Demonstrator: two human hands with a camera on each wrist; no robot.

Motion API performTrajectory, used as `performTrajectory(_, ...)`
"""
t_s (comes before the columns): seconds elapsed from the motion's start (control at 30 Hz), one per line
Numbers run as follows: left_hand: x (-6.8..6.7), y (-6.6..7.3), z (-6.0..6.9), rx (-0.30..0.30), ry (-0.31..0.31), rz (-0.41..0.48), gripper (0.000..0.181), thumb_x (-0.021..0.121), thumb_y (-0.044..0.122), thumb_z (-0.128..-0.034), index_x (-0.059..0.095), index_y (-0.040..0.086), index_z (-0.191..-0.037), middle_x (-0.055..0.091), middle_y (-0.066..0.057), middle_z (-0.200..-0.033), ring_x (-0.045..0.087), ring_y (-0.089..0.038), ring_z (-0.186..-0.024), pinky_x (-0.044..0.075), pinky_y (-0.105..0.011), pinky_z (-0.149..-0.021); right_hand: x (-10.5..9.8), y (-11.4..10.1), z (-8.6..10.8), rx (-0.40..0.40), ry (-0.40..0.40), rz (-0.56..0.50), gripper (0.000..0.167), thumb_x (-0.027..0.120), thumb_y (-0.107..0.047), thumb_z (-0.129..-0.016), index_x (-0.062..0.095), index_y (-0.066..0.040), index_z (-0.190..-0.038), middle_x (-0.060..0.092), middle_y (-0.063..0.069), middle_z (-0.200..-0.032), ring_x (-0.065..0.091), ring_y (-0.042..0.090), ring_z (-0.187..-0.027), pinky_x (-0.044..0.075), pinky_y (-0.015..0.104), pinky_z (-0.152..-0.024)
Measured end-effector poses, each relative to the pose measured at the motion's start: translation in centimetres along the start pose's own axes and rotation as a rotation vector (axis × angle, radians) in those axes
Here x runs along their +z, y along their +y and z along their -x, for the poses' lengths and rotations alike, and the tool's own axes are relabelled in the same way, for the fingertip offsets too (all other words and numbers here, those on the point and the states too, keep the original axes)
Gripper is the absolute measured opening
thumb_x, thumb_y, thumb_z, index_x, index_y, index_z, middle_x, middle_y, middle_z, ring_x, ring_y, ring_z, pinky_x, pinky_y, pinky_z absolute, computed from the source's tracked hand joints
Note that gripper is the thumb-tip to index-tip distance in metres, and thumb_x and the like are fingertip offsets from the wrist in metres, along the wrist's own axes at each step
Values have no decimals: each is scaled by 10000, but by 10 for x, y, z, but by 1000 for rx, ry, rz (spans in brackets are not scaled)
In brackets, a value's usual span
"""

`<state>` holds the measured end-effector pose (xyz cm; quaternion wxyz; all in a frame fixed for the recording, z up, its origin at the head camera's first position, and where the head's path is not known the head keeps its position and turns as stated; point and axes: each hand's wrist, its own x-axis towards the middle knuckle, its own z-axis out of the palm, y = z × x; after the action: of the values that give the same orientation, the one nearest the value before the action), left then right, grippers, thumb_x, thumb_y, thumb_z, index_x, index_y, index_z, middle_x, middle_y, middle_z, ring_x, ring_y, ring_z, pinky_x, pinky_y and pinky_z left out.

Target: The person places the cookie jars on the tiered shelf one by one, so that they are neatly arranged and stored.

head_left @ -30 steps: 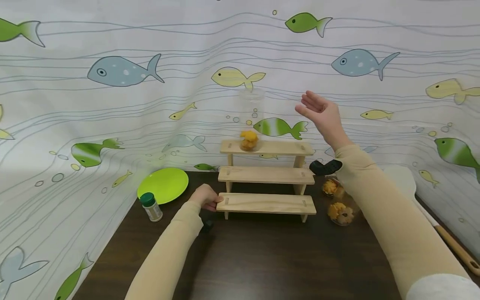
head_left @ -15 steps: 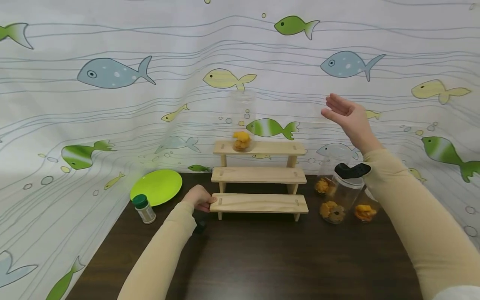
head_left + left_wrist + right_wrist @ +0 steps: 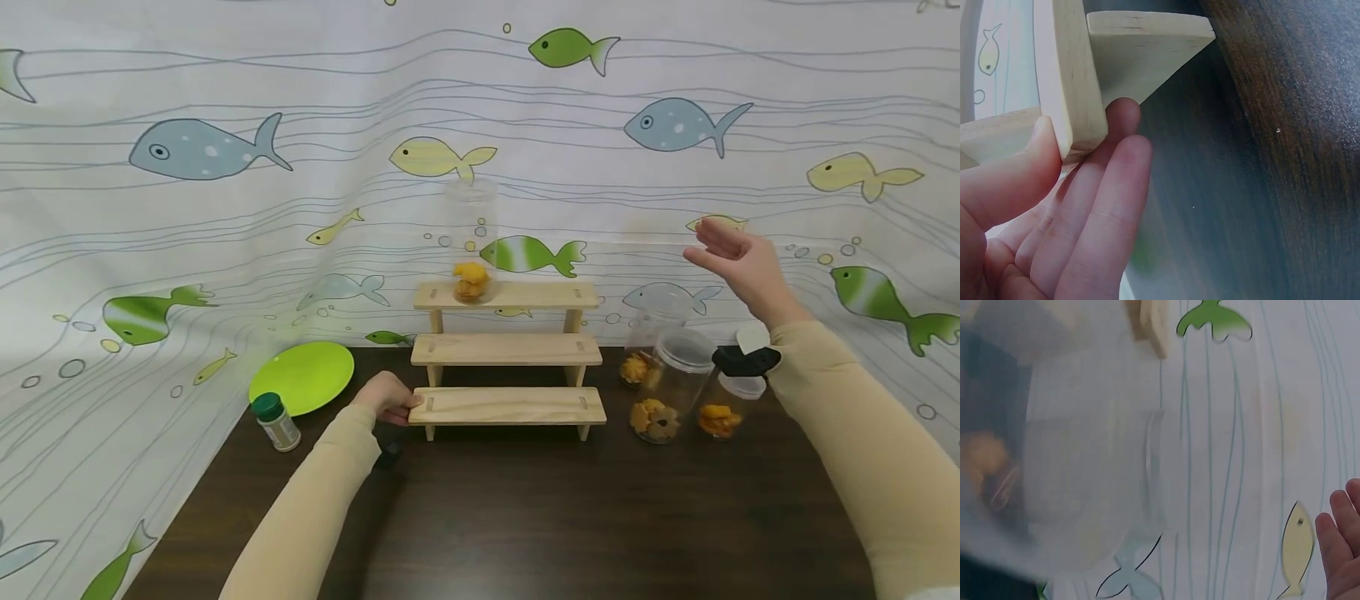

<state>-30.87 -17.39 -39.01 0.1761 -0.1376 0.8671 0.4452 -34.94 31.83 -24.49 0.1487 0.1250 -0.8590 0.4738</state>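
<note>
A three-step wooden stand (image 3: 507,403) stands at the centre of the table. The left hand (image 3: 386,398) pinches the left end of its lowest step; in the left wrist view the thumb lies on top of the board (image 3: 1072,81) with the fingers beneath. A clear jar with yellow pieces (image 3: 472,282) stands on the top step, towards its left. The right hand (image 3: 742,265) is raised with nothing in it, fingers fairly straight, above several clear jars, among them a tall lidded jar (image 3: 663,400) and a shorter jar (image 3: 723,408). Fingers (image 3: 1341,544) show at the right wrist view's edge.
A green plate (image 3: 303,377) lies at the back left of the table, with a green-capped shaker (image 3: 277,422) in front of it. Another clear jar (image 3: 635,367) stands behind the tall one. A fish-patterned sheet (image 3: 337,83) hangs behind the table.
The right hand has moved right and slightly down, away from the stand, uncovering the jars on the right. The left hand keeps its hold on the lowest step. The head view has turned slightly right.
</note>
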Motion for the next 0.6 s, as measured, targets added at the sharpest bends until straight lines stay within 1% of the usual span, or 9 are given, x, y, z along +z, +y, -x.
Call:
performTrajectory(0.07,0,0,1,-1,1,0,296,684,83,-867,619,-146,-1045,667,-141,-775,653,-189,-662,589,-397,-749,-6,11,3,28,-5,27,646,607,-286,-934,312,-135,-1488,362,112,-1493,428,86,-1314,423,27,-870)
performTrajectory(0.13,1,-1,1,-3,-1,-1,291,678,80,-872,617,-148,-1043,661,-132,-757,648,-180,-647,590,-396,-748,-11,21,5,57,-18,53,659,598,-312,-937,293,-137,-1495,340,116,-1503,405,116,-1337,410,53,-926)
performTrajectory(0.23,2,-1,1,-3,-2,-6,286,664,78,-881,615,-151,-1045,653,-121,-735,645,-173,-627,587,-402,-760,-17,38,9,105,-50,93,688,585,-360,-938,260,-147,-1506,298,110,-1524,346,188,-1378,365,202,-1076)
performTrajectory(0.3,2,-2,1,0,-4,-11,287,653,79,-889,614,-153,-1053,648,-113,-726,641,-166,-618,584,-407,-771,-20,48,11,131,-73,109,705,579,-385,-937,244,-146,-1510,276,107,-1532,307,248,-1394,321,373,-1132)
performTrajectory(0.37,3,-1,2,4,-3,-15,293,649,84,-892,614,-152,-1062,644,-104,-720,635,-160,-609,585,-406,-773,-21,57,12,148,-97,117,728,579,-405,-933,230,-139,-1513,254,119,-1539,272,302,-1399,276,513,-1127)
performTrajectory(0.43,3,0,3,5,1,-16,296,650,86,-892,615,-150,-1066,637,-92,-708,627,-154,-598,592,-396,-754,-21,65,12,153,-114,121,744,579,-413,-931,220,-120,-1513,242,139,-1538,255,342,-1396,257,572,-1107)
performTrajectory(0.47,3,2,4,7,2,-17,297,649,86,-893,614,-152,-1067,637,-90,-703,626,-153,-593,595,-391,-742,-20,69,12,152,-121,119,749,582,-410,-931,218,-109,-1512,238,152,-1537,252,358,-1392,254,590,-1099)
performTrajectory(0.6,2,4,6,6,8,-20,294,654,85,-888,618,-152,-1058,648,-100,-703,631,-154,-587,603,-375,-699,-13,81,10,144,-139,104,753,597,-374,-930,215,-80,-1509,241,182,-1531,267,399,-1375,283,586,-1081)
